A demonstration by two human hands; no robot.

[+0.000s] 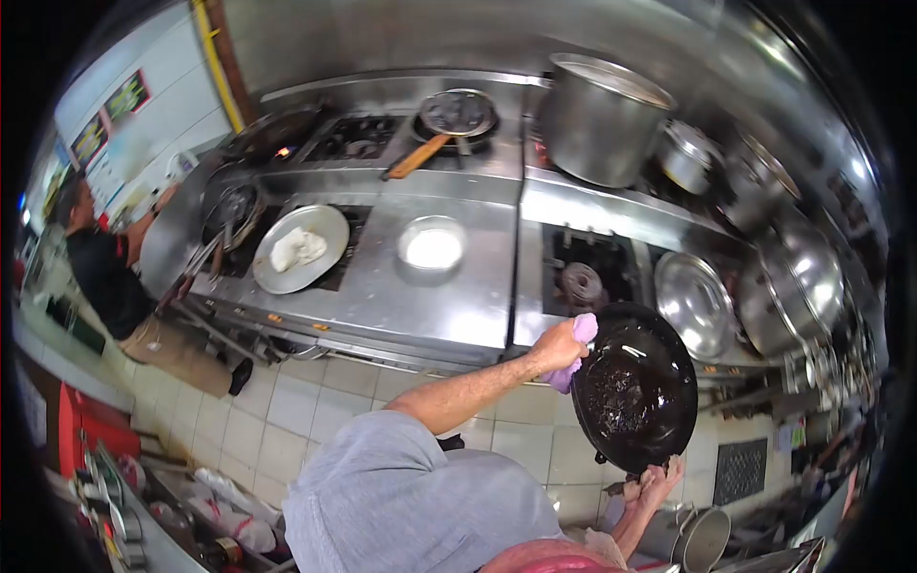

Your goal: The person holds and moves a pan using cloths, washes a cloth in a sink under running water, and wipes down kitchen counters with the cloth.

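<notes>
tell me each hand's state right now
Left hand: closed on a purple cloth at the rim of a round black pan.
Right hand: fingers at its near rim; can't tell if closed.

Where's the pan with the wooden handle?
In the head camera's view, the wooden-handled pan is at the top middle, on the back of the stove, just left of the tall steel pot.

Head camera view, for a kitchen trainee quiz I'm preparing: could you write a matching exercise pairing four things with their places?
1. Round black wok
2. Lilac cloth
3. White lump
4. Tall steel pot

A. On the metal stove, back row
B. Between left hand and right hand
C. Bunched in the left hand
D. On a round metal plate

Pairs: 1-B; 2-C; 3-D; 4-A
</notes>
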